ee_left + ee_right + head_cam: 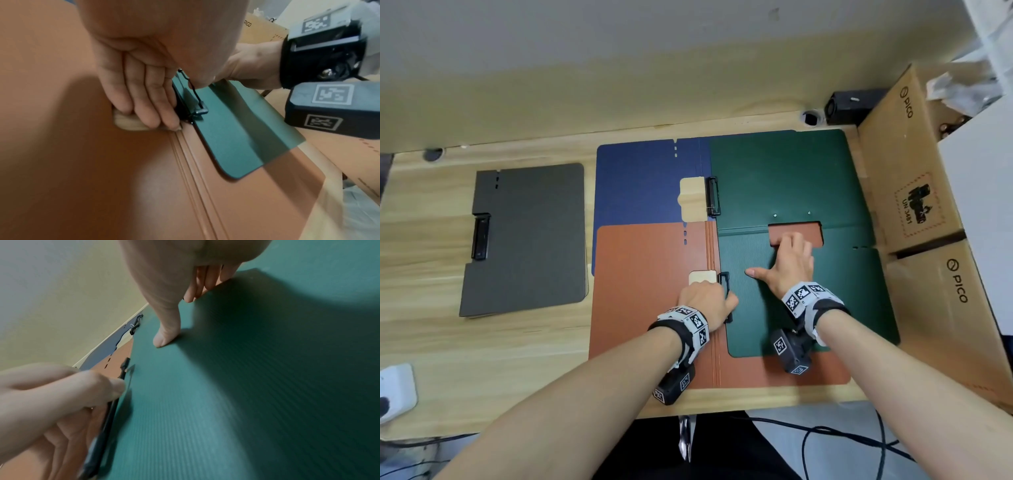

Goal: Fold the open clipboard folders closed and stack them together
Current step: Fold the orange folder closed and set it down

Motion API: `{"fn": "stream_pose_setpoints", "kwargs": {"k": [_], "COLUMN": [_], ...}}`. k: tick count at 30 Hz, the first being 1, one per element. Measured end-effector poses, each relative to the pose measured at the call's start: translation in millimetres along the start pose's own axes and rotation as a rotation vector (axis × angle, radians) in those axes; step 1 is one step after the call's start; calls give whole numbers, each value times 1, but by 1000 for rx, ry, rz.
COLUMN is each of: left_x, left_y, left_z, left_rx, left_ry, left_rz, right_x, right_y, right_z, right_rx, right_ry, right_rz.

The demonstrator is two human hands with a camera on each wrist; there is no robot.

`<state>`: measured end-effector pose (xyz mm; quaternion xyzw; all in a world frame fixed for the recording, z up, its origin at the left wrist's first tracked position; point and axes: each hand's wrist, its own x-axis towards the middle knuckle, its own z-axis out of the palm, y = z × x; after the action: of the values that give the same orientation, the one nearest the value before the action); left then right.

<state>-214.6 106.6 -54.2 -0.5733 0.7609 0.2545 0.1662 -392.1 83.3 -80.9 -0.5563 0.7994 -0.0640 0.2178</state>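
Note:
A green folder [784, 178] lies open across the right halves of an open blue folder [647, 185] and an open orange folder [647, 301]. My left hand [722, 298] curls on the orange folder's black clip [197, 110], fingers down in the cutout and thumb [115, 386] against the clip. My right hand [780, 260] lies on the green folder's near flap [246, 386]. Its fingertips [191, 296] hook over the edge of the flap's cutout and its thumb presses flat. The flap bulges slightly. A closed grey folder [524, 240] lies at the left.
Two cardboard boxes [914, 178] [955, 308] stand tight against the green folder's right edge. A black device [852, 102] sits at the back right. A white power strip [395, 390] is at the near left corner. Cables hang below the table's front edge.

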Motion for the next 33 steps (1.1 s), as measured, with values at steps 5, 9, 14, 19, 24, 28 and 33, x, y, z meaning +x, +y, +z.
{"fn": "stream_pose_setpoints", "kwargs": {"k": [5,9,14,19,24,28,33], "left_x": [-9,-14,-15,-36,-64,-82,-93], "left_y": [-8,-13,-15,-37,-99,-155,-198], "left_z": [-5,-3,4,5,5,12,20], "left_rx": [68,58,-66,-186,-295,-416,-462], "left_ry": [-83,-77,-31,60,154,171,212], "left_rz": [70,50,-127,-158,-365,-525,-639], "right_x": [-1,-3,-4,-6,-9,-18,-43], "right_y": [1,3,4,2,-4,-13,-30], "right_z": [-1,-2,-3,-4,-3,0,9], "right_rx": [7,24,9,10,-9,-45,-103], "right_ry": [13,14,13,19,17,19,-30], "right_rz": [-14,-34,-53,-49,-43,-29,-61]}}
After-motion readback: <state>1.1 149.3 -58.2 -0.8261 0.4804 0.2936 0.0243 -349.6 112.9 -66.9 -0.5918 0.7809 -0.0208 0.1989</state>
